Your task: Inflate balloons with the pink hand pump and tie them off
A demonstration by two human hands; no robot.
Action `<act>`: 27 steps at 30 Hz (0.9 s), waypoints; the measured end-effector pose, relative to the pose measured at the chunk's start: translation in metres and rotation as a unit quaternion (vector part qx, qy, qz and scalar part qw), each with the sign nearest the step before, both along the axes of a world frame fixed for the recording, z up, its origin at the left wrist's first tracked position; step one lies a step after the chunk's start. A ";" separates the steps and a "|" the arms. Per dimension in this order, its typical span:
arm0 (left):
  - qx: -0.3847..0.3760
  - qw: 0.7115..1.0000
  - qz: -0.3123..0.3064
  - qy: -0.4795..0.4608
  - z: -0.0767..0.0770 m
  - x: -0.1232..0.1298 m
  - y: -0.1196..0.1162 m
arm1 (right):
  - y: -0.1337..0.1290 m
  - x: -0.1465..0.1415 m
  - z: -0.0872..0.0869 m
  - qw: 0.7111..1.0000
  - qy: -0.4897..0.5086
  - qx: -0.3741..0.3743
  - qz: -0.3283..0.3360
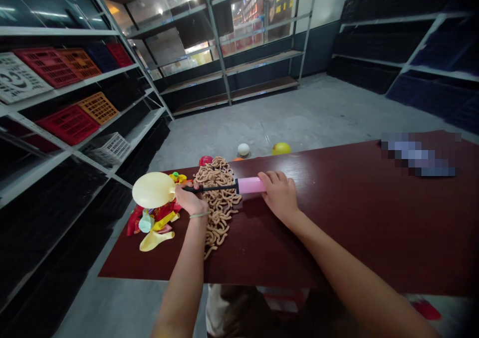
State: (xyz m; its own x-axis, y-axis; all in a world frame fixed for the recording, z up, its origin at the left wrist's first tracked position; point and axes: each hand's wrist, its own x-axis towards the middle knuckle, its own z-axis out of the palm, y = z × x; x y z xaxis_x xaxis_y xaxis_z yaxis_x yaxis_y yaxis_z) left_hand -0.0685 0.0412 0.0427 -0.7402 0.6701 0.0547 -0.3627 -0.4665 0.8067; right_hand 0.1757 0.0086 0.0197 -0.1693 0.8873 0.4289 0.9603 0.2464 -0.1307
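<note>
1. Since its thin skin is soft and light, the cream balloon (153,190), overhanging the left edge of the counter (262,248), is best held at the neck (172,190).
2. Left hand (190,201): closed around neck and black nozzle (209,189).
3. Right hand (279,196): curled over pink hand pump (250,185).

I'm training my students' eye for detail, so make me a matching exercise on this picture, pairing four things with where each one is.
Things:
1 cream balloon
2 pink pump barrel
3 yellow balloon
4 red plastic crate

Places:
A on the grey floor
B on a metal shelf
C under the right hand
D gripped by the left hand

Pairs: 1-D, 2-C, 3-A, 4-B
</note>
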 end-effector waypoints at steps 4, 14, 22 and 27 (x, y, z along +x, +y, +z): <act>-0.012 1.000 -0.008 -0.025 -0.005 0.028 -0.004 | -0.015 -0.022 0.000 1.000 0.007 -0.010 0.020; -0.044 0.999 -0.009 0.002 -0.001 0.029 0.000 | 0.004 0.000 0.002 0.996 -0.020 -0.003 0.091; -0.027 0.998 0.046 -0.034 0.005 -0.003 0.003 | 0.015 0.024 0.001 0.999 -0.014 0.014 0.031; -0.025 0.998 0.051 -0.017 0.006 0.012 -0.001 | 0.006 0.007 0.000 1.000 -0.006 0.004 0.014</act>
